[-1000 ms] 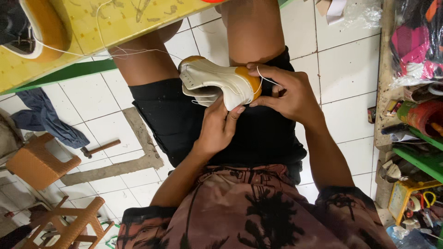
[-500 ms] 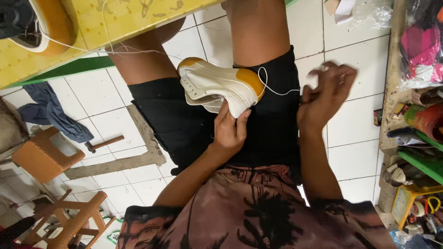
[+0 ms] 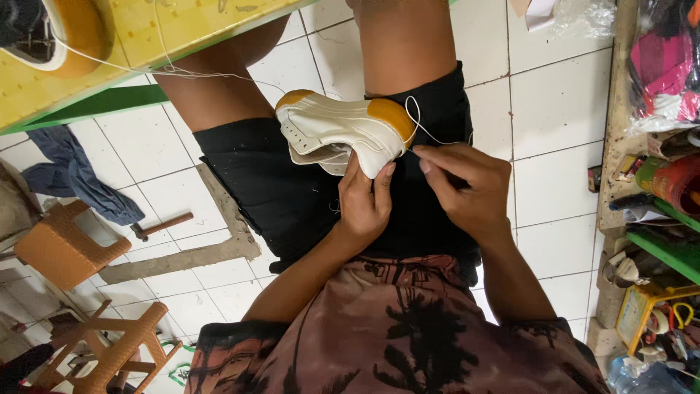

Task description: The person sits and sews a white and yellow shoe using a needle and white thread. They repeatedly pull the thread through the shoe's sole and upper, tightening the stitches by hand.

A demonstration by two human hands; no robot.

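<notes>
Shoe [image 3: 343,135] at frame centre, on lap | left hand [image 3: 364,201] fingers closed around its heel end from below | right hand [image 3: 467,186] fingertips pinched on thread [image 3: 423,128] just beside heel | shoe looks light, upper soft, sole stiffer; best held by sole edge | thread thin, slips easily.

white shoe [image 3: 339,131], orange-tipped, on lap

Even, soft indoor light, moderately bright, white floor tiles [image 3: 554,109] faintly glossy without hard glare, black shorts [image 3: 292,190] nearly detailless, weak shadow under the hands, centre sharp, slight wide-angle stretch and softness at the edges.
</notes>
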